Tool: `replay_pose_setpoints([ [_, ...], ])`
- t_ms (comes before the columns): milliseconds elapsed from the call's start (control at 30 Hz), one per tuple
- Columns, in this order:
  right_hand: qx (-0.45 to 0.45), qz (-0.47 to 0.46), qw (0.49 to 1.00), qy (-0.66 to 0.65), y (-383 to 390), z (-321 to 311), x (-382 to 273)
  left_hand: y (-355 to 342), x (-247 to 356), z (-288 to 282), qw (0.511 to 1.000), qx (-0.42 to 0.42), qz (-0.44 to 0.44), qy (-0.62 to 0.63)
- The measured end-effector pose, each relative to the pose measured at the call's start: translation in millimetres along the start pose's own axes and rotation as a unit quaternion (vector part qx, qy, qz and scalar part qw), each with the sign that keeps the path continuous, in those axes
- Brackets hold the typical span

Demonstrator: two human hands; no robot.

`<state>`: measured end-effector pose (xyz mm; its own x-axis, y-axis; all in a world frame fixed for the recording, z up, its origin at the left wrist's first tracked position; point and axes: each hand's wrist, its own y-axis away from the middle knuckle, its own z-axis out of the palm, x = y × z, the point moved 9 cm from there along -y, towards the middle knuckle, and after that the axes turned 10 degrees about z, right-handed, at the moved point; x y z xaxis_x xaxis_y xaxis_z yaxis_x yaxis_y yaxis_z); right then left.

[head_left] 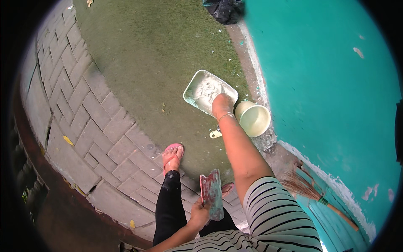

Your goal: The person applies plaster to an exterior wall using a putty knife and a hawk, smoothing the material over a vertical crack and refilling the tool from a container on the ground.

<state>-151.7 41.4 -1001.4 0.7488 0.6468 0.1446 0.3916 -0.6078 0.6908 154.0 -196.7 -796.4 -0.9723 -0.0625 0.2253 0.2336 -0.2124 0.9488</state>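
My right hand (221,105) reaches down into a pale green rectangular tray (191,90) filled with white paste (205,90); it seems closed on a tool inside the tray, mostly hidden. My left hand (200,210) grips a flat, paint-stained board (212,191), red and teal, held upright near my knee. The tray lies on green artificial turf (147,54) beside a turquoise wall (327,71). A pale yellow-green bucket (254,119) stands right of the tray, touching my wrist area.
My foot in a pink sandal (172,157) stands at the turf's edge by grey paving bricks (84,109). A straw broom (312,193) leans low on the wall. A black bag (224,10) lies far up. A small pale handle (215,134) lies below the tray.
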Motion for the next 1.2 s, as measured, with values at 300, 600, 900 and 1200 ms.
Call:
replay_pose_setpoints([
  [300, 0.076, -0.101, 0.99, 0.068, 32.8, -9.2, -29.2, -1.1, -0.2, 3.1, 1.0, -0.016, -0.017, -0.005],
  [600, 0.018, -0.136, 0.986, 0.095, 56.2, -26.6, -30.1, 1.3, 12.1, 6.5, 1.0, 0.003, -0.025, 0.013],
  [900, 0.003, -0.035, 0.985, -0.172, 11.8, 5.2, -31.5, -4.6, 5.7, -3.4, 1.0, 0.003, -0.001, -0.012],
  [1200, -0.003, -0.014, 0.989, -0.147, 18.3, 13.9, -4.7, -3.3, 35.3, 8.8, 0.999, 0.011, 0.023, 0.04],
])
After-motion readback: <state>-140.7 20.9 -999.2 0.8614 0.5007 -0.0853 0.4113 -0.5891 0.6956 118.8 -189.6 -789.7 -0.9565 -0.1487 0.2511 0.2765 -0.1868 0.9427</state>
